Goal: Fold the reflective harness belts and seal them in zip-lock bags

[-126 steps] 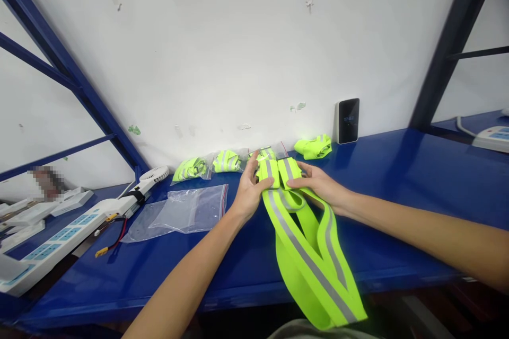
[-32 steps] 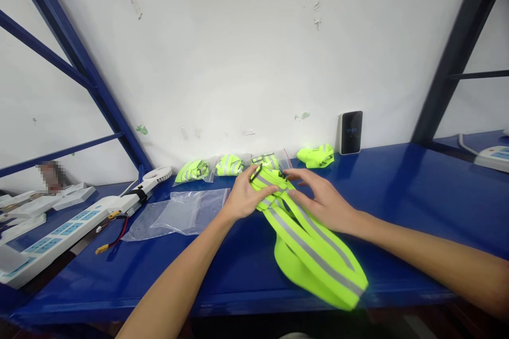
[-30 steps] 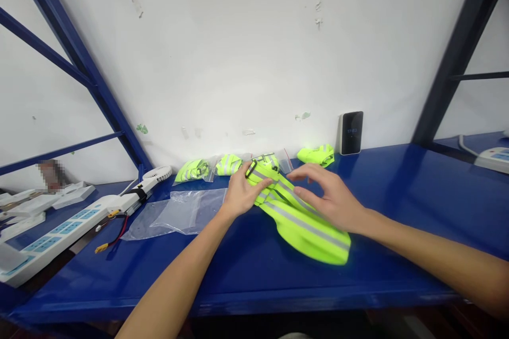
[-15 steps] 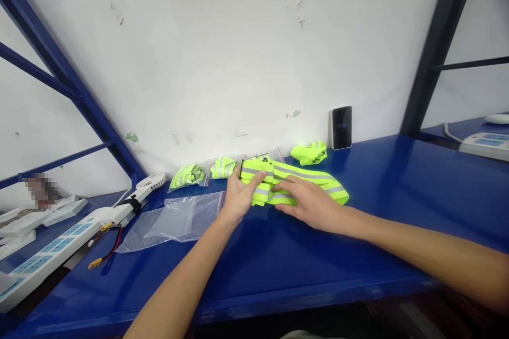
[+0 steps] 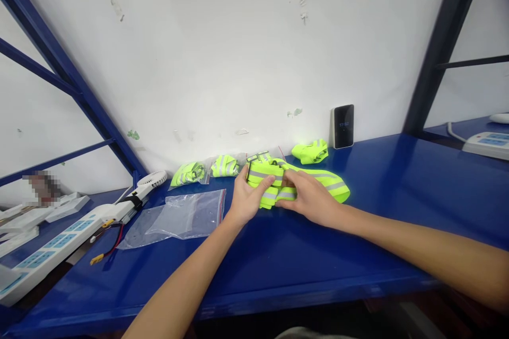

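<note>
A neon-yellow reflective strap (image 5: 265, 174) with grey stripes and a black buckle lies folded in a bundle between my hands. My left hand (image 5: 248, 196) is closed around the bundle's left side, its thumb pressed across the front. On the right side my right hand (image 5: 312, 196) pinches the folds with thumb and fingers; its fingertips are partly hidden by the cloth. A longer length of the strap (image 5: 336, 185) spreads rightward on the table behind my right hand. To the left of my hands lie flat clear zip bags (image 5: 191, 215).
Bagged yellow straps (image 5: 189, 174) stand along the wall, with a loose yellow bundle (image 5: 310, 152) farther right. Near it a small clock display (image 5: 342, 126) leans upright. A power strip (image 5: 55, 249), white fan (image 5: 153, 180) and yellow-ended cable (image 5: 107, 246) line the left of the blue table (image 5: 278, 270).
The folded bundle and my left hand have shifted slightly right. My right hand's fingers have closed in on the bundle's right side.
</note>
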Motion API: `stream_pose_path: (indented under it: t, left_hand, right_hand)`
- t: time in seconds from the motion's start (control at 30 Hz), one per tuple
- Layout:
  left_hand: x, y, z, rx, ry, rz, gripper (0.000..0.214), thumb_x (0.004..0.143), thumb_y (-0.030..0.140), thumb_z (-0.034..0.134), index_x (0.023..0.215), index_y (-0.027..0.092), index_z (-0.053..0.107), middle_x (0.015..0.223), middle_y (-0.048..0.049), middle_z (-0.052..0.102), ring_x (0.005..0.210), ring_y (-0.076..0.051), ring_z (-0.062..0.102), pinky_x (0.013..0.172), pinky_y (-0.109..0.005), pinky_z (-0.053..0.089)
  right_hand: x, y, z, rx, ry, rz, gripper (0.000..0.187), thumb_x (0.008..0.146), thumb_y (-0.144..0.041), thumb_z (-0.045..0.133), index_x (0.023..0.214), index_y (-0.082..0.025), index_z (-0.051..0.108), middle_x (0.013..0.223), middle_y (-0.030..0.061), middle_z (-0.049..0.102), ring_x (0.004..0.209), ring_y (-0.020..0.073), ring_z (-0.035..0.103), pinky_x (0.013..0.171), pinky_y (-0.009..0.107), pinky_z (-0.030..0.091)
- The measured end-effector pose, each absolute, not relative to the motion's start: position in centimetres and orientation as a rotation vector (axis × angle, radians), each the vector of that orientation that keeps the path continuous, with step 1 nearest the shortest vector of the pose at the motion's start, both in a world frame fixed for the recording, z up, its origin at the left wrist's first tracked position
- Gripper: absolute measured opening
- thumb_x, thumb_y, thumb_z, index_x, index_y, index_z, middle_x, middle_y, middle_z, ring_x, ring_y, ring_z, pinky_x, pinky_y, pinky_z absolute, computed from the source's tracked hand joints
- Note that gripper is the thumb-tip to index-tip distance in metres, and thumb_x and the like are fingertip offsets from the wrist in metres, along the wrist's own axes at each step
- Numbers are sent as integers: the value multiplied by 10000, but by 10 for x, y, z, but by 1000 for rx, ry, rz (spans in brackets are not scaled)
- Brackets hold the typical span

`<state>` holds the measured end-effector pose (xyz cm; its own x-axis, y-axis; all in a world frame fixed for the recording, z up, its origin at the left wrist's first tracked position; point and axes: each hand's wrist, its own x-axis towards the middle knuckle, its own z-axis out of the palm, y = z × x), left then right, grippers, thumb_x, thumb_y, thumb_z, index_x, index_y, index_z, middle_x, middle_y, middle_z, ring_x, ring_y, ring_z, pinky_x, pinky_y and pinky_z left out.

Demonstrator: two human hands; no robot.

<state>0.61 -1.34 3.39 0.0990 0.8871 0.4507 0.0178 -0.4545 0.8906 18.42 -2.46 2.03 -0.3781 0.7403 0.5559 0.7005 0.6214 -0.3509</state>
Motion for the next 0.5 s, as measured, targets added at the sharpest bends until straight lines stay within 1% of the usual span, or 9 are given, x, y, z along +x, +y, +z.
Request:
stream_pose_path:
  t: [0.07,0.13,0.2,0.27,0.33,0.37,0.4,0.43,0.5]
  left_hand:
    - [1,-14,41,1778,990,1471,483,708,428,783,1053,142,602,1025,-90,697,949,-237,660,859,-334,523]
    - [-8,-14,52,1947,1076,1498,471,691,436,791,1009,141,609,984,-77,684,947,-242,642,855,-330,509]
    - [-19,-13,66,2087,1116,1499,448,698,443,784,980,141,609,952,-66,673,921,-233,627,836,-324,498]
    - [-28,-13,81,2205,1099,1426,434,713,447,773,973,138,613,930,-60,665,887,-220,616,807,-313,488]
    - [-33,-15,94,2332,1025,1256,432,717,448,771,981,138,624,919,-54,660,864,-209,605,785,-303,478]
    - [-34,-16,101,2387,977,1150,438,713,449,774,987,140,630,918,-52,658,859,-207,602,781,-301,475]
    - [-34,-17,106,2423,935,1053,446,704,453,781,989,141,636,919,-51,657,858,-207,600,779,-300,473]
    - [-34,-18,112,2441,903,971,455,694,456,788,988,141,642,923,-54,658,861,-209,601,778,-301,473]
    - [-33,-20,121,2429,865,861,459,676,457,799,971,137,650,936,-62,663,873,-217,607,771,-303,478]
  right_hand:
    - [187,-28,22,-1120,-2145,74,420,729,-480,773,933,-203,532,890,60,634,764,239,607,605,332,469]
    - [193,-33,30,-1016,-2173,-15,434,726,-531,758,913,-203,545,947,85,634,775,241,613,608,341,486]
    - [200,-37,43,-802,-2130,-143,320,807,-483,697,920,-205,586,1066,120,627,884,255,630,717,373,517]
    - [207,-38,60,-662,-2040,-154,209,872,-396,633,977,-216,616,1081,118,631,985,261,626,847,406,513]
    - [211,-35,75,-711,-2010,26,328,877,-405,624,1155,-231,604,1185,118,617,1078,273,602,910,424,503]
    - [211,-32,81,-749,-2053,198,413,880,-431,617,1246,-245,574,1251,111,600,1115,274,592,923,422,504]
    - [212,-28,85,-777,-2098,403,436,895,-452,589,1282,-254,568,1280,102,594,1126,271,590,923,417,508]
    - [212,-25,88,-785,-2135,621,420,916,-471,547,1270,-249,592,1271,96,604,1113,265,597,908,407,516]
    - [213,-19,92,-746,-2158,980,390,937,-483,499,1158,-211,672,1149,90,648,1022,241,620,854,376,526]
